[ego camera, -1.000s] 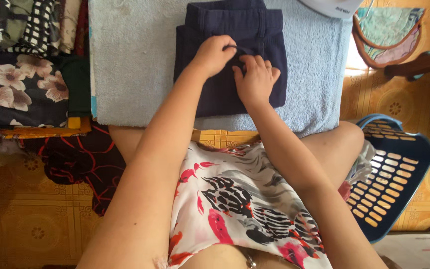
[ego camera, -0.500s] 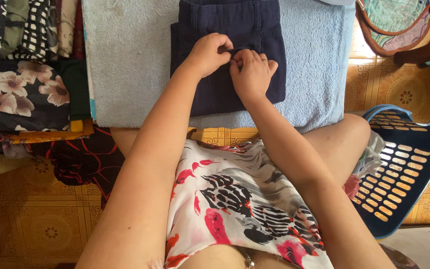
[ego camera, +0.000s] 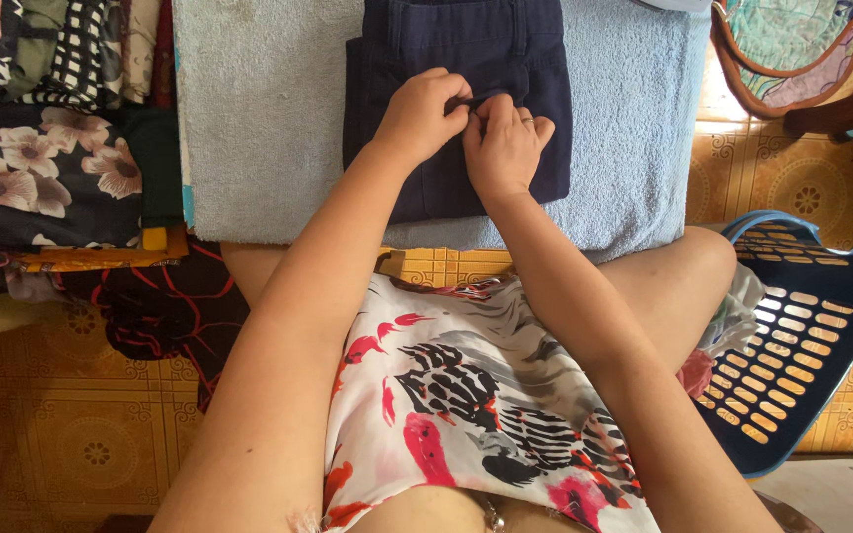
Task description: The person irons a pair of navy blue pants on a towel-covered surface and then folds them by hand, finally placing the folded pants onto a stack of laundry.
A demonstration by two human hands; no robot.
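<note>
- The left hand (ego camera: 422, 112) and right hand (ego camera: 502, 146) meet at upper centre of the frame, fingertips pressed together and pinching a small fold of the navy garment (ego camera: 456, 94).
- Which hand carries more of the pinch I cannot tell; both touch the cloth at one spot.
- The fold lies right at the grip. The garment's bulk spreads outward from it, its long axis running up the frame and past the top edge.
- It rests flat on a light blue towel (ego camera: 269, 118).
- Folded patterned clothes (ego camera: 41, 148) sit at upper left, a blue slotted basket (ego camera: 802, 336) at right.
- Against the frame half a second ago, the hands sit slightly lower and to the right, pinch unchanged.
</note>
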